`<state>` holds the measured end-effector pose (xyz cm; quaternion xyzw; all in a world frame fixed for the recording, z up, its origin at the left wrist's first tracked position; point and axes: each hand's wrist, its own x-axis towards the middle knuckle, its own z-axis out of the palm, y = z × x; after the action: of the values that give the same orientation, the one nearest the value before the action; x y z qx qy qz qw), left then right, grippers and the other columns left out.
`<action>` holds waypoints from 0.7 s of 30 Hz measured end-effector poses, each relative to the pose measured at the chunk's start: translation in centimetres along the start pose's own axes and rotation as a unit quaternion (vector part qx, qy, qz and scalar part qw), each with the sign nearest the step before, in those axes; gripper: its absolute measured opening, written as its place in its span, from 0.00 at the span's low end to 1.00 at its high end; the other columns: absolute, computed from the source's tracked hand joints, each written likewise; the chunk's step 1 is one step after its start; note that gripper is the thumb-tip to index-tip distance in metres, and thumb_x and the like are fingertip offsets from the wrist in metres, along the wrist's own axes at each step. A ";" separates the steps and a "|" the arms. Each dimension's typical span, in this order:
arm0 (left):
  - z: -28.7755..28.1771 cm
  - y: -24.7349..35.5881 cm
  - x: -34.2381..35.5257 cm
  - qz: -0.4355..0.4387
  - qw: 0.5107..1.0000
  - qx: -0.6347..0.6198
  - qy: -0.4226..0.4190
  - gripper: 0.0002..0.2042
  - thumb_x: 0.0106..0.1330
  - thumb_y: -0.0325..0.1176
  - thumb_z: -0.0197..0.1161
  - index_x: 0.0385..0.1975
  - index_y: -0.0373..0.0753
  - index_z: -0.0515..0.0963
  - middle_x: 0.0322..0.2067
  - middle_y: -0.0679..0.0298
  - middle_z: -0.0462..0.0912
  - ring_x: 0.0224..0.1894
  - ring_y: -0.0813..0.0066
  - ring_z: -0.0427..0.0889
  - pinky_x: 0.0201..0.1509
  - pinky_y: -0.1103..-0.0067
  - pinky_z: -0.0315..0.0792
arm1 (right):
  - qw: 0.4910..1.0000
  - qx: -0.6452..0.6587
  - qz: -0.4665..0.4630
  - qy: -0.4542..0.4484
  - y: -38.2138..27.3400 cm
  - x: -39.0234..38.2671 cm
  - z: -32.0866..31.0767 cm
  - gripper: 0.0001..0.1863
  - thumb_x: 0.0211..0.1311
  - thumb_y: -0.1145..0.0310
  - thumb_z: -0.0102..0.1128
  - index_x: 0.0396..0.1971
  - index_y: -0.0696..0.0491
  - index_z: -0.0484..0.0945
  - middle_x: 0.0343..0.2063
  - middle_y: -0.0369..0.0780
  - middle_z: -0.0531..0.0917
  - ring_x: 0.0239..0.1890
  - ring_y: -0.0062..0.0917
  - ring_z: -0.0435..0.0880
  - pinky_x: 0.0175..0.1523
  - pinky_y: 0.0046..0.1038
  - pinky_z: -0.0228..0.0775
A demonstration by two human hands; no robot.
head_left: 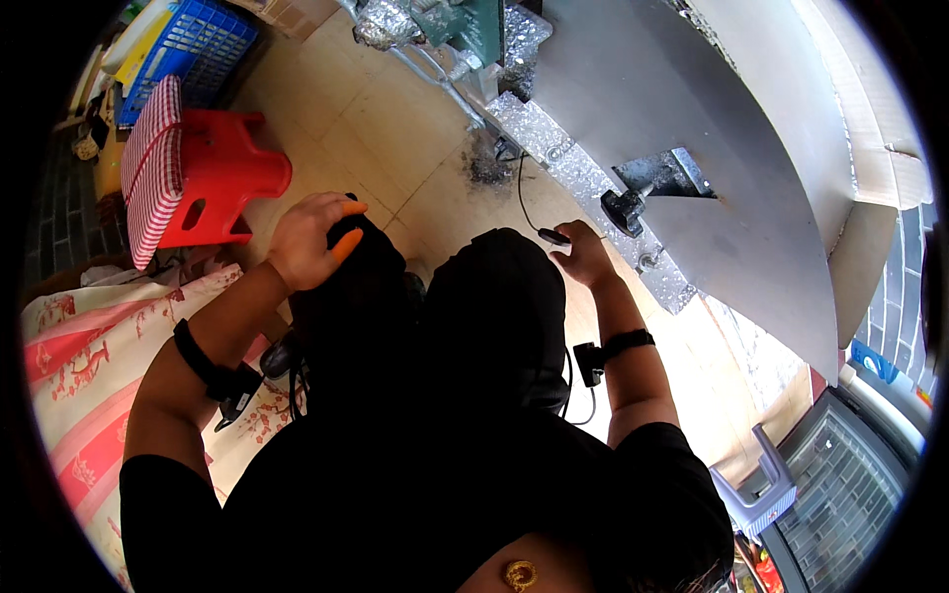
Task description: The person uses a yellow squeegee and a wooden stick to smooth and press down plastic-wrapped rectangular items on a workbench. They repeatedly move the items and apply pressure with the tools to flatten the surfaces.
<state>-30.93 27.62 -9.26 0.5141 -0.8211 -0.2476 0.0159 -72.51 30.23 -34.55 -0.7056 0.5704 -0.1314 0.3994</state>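
Note:
My left hand lies on my left knee in black trousers, its fingers apart and holding nothing. Orange finger covers sit on at least two of its digits. Beside my right knee, my right hand has its thumb and fingers closed about a small black oval piece. A thin black cord runs up from that piece to the foot of a grey machine. What the black piece is, I cannot make out. On the machine's speckled edge, a black knob stands just past my right hand.
At the left are a red plastic stool with a checked cushion, a blue crate and a pink-and-white flowered cloth. Dark dust marks the tiled floor. A pale purple stool stands at the lower right by a grey-framed glass panel.

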 end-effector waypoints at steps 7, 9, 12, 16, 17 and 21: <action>-0.2 0.5 0.1 -0.012 1.000 0.003 -0.001 0.15 0.60 0.28 0.63 0.48 0.34 0.76 0.47 0.50 0.78 0.51 0.49 0.75 0.55 0.65 0.69 | 0.981 0.163 0.045 0.097 -0.4 -0.1 0.7 0.10 0.62 0.74 0.60 0.43 0.57 0.78 0.37 0.42 0.83 0.37 0.22 0.82 0.45 0.22 0.72; -0.2 0.5 0.2 -0.012 1.000 0.002 -0.006 0.15 0.60 0.28 0.63 0.48 0.34 0.76 0.47 0.50 0.78 0.51 0.49 0.75 0.55 0.65 0.69 | 0.961 0.257 0.008 0.097 1.1 0.4 1.6 0.11 0.65 0.75 0.56 0.46 0.58 0.76 0.38 0.39 0.83 0.39 0.21 0.82 0.47 0.22 0.72; 0.0 0.2 0.3 -0.018 1.000 -0.003 0.002 0.16 0.57 0.29 0.63 0.46 0.35 0.77 0.46 0.51 0.79 0.51 0.50 0.75 0.55 0.66 0.70 | 0.945 0.301 -0.060 0.116 2.4 1.3 2.0 0.16 0.67 0.77 0.53 0.54 0.58 0.71 0.41 0.38 0.81 0.42 0.21 0.81 0.49 0.23 0.73; 0.3 0.0 0.1 -0.026 1.000 -0.005 0.014 0.16 0.56 0.29 0.64 0.45 0.35 0.78 0.45 0.52 0.79 0.50 0.50 0.75 0.55 0.66 0.70 | 0.934 0.324 -0.094 0.118 1.6 1.7 1.3 0.17 0.67 0.77 0.53 0.55 0.58 0.70 0.42 0.39 0.80 0.42 0.22 0.81 0.49 0.25 0.74; 0.1 0.1 0.1 -0.026 1.000 -0.006 0.013 0.16 0.56 0.29 0.64 0.45 0.35 0.78 0.45 0.52 0.79 0.50 0.50 0.75 0.55 0.66 0.70 | 0.935 0.323 -0.091 0.117 1.4 1.6 1.2 0.17 0.67 0.77 0.53 0.55 0.58 0.70 0.42 0.40 0.81 0.42 0.23 0.81 0.49 0.25 0.74; 0.1 0.4 0.1 -0.030 0.999 -0.001 0.015 0.16 0.55 0.29 0.64 0.45 0.35 0.78 0.45 0.52 0.79 0.50 0.50 0.75 0.55 0.66 0.70 | 0.971 0.227 -0.006 0.081 0.5 0.8 0.6 0.13 0.69 0.72 0.53 0.50 0.59 0.71 0.37 0.38 0.82 0.39 0.20 0.82 0.45 0.22 0.73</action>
<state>-31.34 27.67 -9.19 0.5419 -0.8050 -0.2407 0.0214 -72.26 29.71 -35.52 -0.5870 0.5519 -0.3167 0.5006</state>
